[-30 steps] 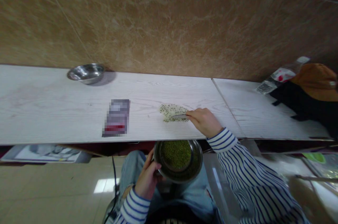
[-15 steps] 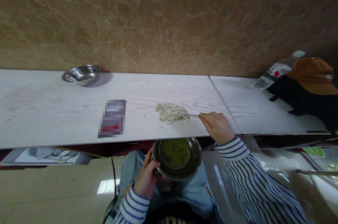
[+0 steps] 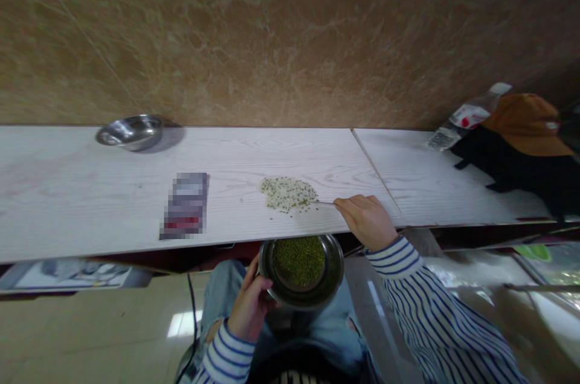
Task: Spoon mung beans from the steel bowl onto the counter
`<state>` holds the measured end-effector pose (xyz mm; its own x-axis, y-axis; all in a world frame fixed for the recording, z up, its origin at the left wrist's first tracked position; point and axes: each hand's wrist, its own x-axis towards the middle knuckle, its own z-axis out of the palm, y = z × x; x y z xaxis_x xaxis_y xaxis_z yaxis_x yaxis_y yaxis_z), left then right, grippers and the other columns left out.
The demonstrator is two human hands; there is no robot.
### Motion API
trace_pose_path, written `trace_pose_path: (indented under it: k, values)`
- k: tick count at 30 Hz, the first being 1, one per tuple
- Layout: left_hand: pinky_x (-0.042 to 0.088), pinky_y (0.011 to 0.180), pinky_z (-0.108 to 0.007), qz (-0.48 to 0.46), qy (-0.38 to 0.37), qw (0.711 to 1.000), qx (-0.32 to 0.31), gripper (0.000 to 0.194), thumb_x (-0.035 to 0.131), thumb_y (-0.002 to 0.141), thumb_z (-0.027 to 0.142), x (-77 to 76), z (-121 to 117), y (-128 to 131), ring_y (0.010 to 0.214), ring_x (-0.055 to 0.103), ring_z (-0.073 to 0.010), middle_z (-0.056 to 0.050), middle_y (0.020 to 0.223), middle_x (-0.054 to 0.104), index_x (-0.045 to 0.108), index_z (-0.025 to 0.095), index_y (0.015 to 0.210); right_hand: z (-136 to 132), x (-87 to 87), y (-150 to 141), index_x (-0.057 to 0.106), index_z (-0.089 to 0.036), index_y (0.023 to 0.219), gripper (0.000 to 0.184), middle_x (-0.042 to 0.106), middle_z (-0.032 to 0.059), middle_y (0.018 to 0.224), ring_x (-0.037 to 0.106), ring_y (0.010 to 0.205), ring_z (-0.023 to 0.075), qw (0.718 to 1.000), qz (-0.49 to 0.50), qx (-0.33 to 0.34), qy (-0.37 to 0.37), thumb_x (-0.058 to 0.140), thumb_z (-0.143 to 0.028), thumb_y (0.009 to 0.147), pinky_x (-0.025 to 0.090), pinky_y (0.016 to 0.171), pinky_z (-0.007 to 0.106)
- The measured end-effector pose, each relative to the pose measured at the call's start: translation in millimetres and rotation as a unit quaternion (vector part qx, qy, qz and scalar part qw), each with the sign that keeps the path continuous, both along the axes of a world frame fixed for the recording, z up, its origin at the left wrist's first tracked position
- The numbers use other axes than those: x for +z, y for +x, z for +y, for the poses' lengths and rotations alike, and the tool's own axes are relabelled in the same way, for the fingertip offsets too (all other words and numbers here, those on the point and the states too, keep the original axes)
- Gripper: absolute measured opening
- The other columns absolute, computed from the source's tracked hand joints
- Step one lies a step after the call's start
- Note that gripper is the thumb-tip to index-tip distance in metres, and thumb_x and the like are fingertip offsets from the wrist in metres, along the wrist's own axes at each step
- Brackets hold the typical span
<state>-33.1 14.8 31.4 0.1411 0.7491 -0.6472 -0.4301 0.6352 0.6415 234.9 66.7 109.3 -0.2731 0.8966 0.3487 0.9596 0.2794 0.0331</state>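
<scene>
My left hand (image 3: 251,304) grips the rim of a steel bowl (image 3: 334,281), fingers beneath and thumb on the edge. Green mung beans (image 3: 299,258) fill much of the bowl, which sits above my lap just under the table's front edge. On the tabletop, my right hand (image 3: 366,218) is closed around the thin handle of a metal spoon (image 3: 325,203). The spoon's head lies at the right side of a pile of white grains mixed with green beans (image 3: 286,192) and is hard to make out. A few beans are scattered along the pile's near side.
A second steel bowl (image 3: 131,133) stands by the wall at the back left. A flat packet with a blurred print (image 3: 185,206) lies left of the pile. On the right are a plastic bottle (image 3: 466,118), a brown cap (image 3: 528,121) and black cloth (image 3: 502,160) on the white table (image 3: 235,154).
The view has swung slightly, so the table things appear further left. My right hand and the spoon stay at the pile's right side; my left hand keeps its hold on the bowl.
</scene>
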Motion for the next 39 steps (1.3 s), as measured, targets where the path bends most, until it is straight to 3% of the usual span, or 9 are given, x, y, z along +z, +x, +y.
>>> trace_pose_path:
  k: [22,33,39]
  values:
    - [0.048,0.047,-0.029,-0.004,0.017,1.0,-0.003,0.073,0.059,0.061,0.018,4.9,-4.8,0.5,0.067,0.058,-0.0183,-0.002,0.094,0.063,0.044,0.026,0.132,-22.8,0.5,-7.0,0.064,-0.019,0.1,0.018,0.071,0.0051,0.088,0.06,0.085,0.0158,1.0,0.016,0.011,-0.006,0.047,-0.018,0.092,0.034,0.074,0.029]
    - [0.046,0.046,-0.027,-0.007,0.007,1.0,-0.006,0.075,0.059,0.061,0.017,4.9,-7.1,-2.4,0.059,0.056,-0.0153,-0.002,0.088,0.064,0.041,0.026,0.134,-22.4,2.0,-11.2,0.064,-0.018,0.098,0.017,0.071,0.0039,0.087,0.06,0.084,0.0158,1.0,0.016,0.018,0.0,0.048,-0.019,0.092,0.033,0.073,0.029]
    - [0.048,0.048,-0.028,-0.006,0.009,1.0,0.005,0.073,0.059,0.06,0.017,5.3,-7.3,-3.4,0.065,0.057,-0.0169,-0.002,0.098,0.062,0.044,0.028,0.131,-16.3,1.5,-15.8,0.064,-0.02,0.098,0.017,0.071,0.004,0.089,0.06,0.084,0.0156,1.0,0.013,0.023,-0.006,0.048,-0.02,0.092,0.034,0.073,0.029]
